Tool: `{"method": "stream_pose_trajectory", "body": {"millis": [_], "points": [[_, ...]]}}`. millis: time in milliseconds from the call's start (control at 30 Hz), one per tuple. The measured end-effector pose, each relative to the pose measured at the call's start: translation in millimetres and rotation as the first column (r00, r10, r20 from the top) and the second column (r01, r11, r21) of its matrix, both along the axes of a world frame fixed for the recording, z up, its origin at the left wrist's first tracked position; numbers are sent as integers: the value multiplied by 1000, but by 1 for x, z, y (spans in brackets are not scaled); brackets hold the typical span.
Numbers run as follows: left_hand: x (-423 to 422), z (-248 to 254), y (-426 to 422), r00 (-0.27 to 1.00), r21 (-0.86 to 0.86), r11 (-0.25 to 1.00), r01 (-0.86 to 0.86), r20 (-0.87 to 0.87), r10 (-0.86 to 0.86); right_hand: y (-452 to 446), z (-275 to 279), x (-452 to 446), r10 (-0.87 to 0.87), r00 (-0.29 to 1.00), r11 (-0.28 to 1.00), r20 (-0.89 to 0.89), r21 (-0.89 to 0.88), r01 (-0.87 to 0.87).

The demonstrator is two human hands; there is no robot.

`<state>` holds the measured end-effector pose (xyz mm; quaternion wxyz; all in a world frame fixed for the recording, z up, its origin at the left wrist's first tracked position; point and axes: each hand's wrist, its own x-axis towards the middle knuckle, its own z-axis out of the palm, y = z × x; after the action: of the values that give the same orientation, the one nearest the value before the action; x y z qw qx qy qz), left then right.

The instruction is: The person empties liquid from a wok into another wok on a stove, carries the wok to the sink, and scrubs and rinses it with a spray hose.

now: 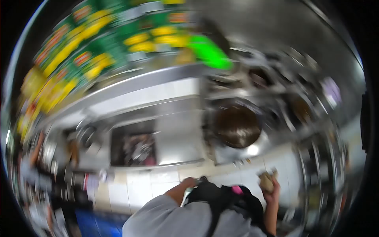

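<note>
In our right hand we held a crumpled, tan, cloth-like bundle, fingers closed around it, well apart from the steel counter; our left hand was at our waist, its grip too blurred to tell. Taking up the bundle looked done, we judged, but it rested on no surface, and how much was left we could not tell. Beyond, the cooker's metal front edge lay between the bundle and a round, dark-brown pan. Farther left we saw a dark rectangular basin with blurred contents, and green-and-yellow tins above.
</note>
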<state>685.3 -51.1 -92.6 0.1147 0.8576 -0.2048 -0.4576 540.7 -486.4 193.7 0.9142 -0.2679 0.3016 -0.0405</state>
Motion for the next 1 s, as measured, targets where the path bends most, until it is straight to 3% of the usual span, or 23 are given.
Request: {"method": "stream_pose_trajectory", "body": {"millis": [33, 100, 133, 200, 267, 333, 400, 433, 467, 533, 600, 667, 767, 867, 933, 967, 1000], "points": [[4, 18, -16, 985, -14, 986, -164, -45, 164, -13, -6, 2, -7, 999, 1000, -51, -24, 6], [7, 9, -38, 975, -109, 970, -218, 12, 220, -53, -40, 7, 218, 976, 969, -14, -114, -218], [6, 27, -45, 968, -193, 951, -241, 17, 249, -52, -43, 12, 237, 966, 841, -99, -477, -255], [0, 64, -50, 928, -204, 908, -366, -9, 372, -43, -40, 34, 302, 915, 847, -266, -365, -386], [-12, 51, -49, 879, -198, 862, -467, 6, 478, -37, -51, 52, 424, 832, 815, -359, -249, -523], [-47, 45, -44, 750, -201, 731, -652, -29, 661, -36, -64, 71, 559, 725, 720, -402, -197, -665], [-101, 28, -38, 511, -252, 513, -821, 78, 856, -42, -75, 86, 678, 595, 591, -431, -163, -790], [-127, 9, -33, 368, -141, 361, -922, -25, 930, -46, -80, 92, 729, 524, 517, -441, -147, -843], [-157, 82, -42, 351, -102, 356, -929, 64, 934, -49, -85, 96, 767, 457, 447, -452, -136, -884], [-225, 62, -61, -238, -14, -237, -971, 60, 970, -54, -94, 102, 826, 321, 305, -463, -113, -946], [-287, 49, -90, -435, 76, -444, -893, 103, 894, -57, -101, 107, 859, 202, 174, -471, -104, -979], [-338, 37, -119, -395, 251, -386, -888, 17, 919, -62, -107, 107, 874, 108, 65, -475, -105, -992], [-376, 44, -164, -346, 300, -319, -899, -39, 937, -63, -113, 106, 877, 6, -63, -481, -127, -990], [-388, -53, -163, 55, 131, 49, -990, 44, 997, -59, -114, 104, 865, -50, -148, -499, -159, -976], [-342, -5, -161, -470, -1, -471, -882, -62, 880, -54, -111, 105, 851, -63, -178, -521, -174, -969], [-302, 115, -159, 19, -61, 16, -998, -53, 998, -52, -110, 106, 845, -56, -182, -532, -188, -965], [-278, 87, -152, 222, -292, 226, -929, 49, 974, -51, -108, 106, 837, -57, -197, -544, -202, -959]]}}
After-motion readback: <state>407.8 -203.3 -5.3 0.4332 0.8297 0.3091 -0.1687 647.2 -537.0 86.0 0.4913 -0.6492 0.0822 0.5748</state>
